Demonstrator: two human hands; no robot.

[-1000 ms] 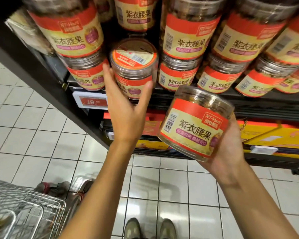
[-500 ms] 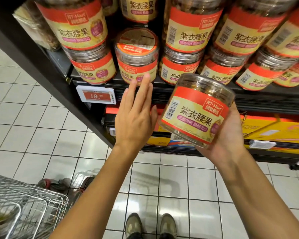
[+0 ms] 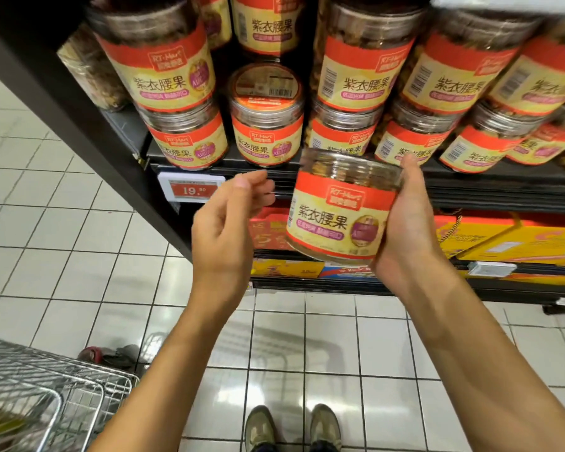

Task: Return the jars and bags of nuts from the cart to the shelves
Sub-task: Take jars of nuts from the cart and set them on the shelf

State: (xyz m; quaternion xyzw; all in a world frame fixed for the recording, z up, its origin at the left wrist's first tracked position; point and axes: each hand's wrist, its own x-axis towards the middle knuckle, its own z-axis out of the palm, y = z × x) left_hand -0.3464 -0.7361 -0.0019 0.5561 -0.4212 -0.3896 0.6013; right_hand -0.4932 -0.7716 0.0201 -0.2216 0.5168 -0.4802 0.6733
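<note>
My right hand [image 3: 408, 223] grips a clear jar of nuts [image 3: 336, 213] with a red and cream label, held upright just below the shelf edge [image 3: 470, 187]. My left hand [image 3: 225, 230] hovers to the left of that jar, fingers loosely curled, holding nothing and touching nothing. Above them the shelf carries several matching jars stacked in two layers. One single jar [image 3: 266, 125] stands in a gap with no jar on top of it.
A price tag [image 3: 190, 189] reading 19 sits on the shelf edge. Yellow and red boxes [image 3: 503, 239] fill the lower shelf. A wire cart [image 3: 46, 396] stands at the bottom left on the white tiled floor. My shoes [image 3: 291, 429] show below.
My left hand has let go of the single shelf jar and drawn back down toward me, its fingers curling. The jar in my right hand has turned upright and shifted slightly left.
</note>
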